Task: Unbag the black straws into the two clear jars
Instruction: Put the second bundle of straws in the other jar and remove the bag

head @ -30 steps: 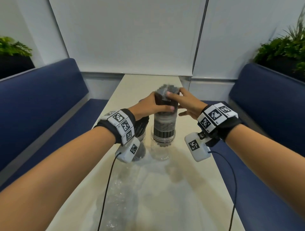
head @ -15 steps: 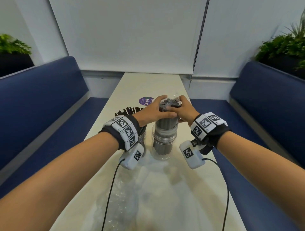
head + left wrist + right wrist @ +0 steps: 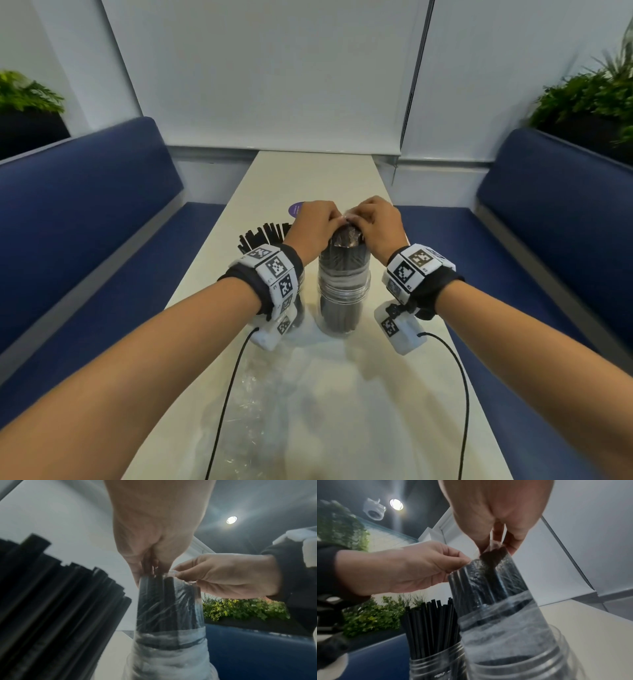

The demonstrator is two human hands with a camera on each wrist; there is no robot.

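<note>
Two clear jars stand mid-table. The left jar [image 3: 436, 666] holds loose black straws [image 3: 263, 234], partly hidden behind my left wrist. The right jar [image 3: 342, 308] holds a bundle of black straws still wrapped in its clear bag [image 3: 344, 260], standing upright. My left hand [image 3: 334, 219] and right hand [image 3: 356, 219] meet over the bundle, and each pinches the bag's plastic at its top end. In the wrist views, the left hand's fingertips [image 3: 150, 566] and the right hand's fingertips [image 3: 496, 545] nip the film above the straw ends.
A crumpled empty clear bag [image 3: 253, 404] lies on the table [image 3: 394, 394] near me. A purple round sticker [image 3: 296, 209] sits beyond the jars. Blue benches [image 3: 85, 222] flank the narrow table, with plants behind them. Wrist cables trail over the table.
The bagged bundle has come down into the right jar. My left hand has shifted from gripping the bundle's side to pinching the bag top beside the right hand.
</note>
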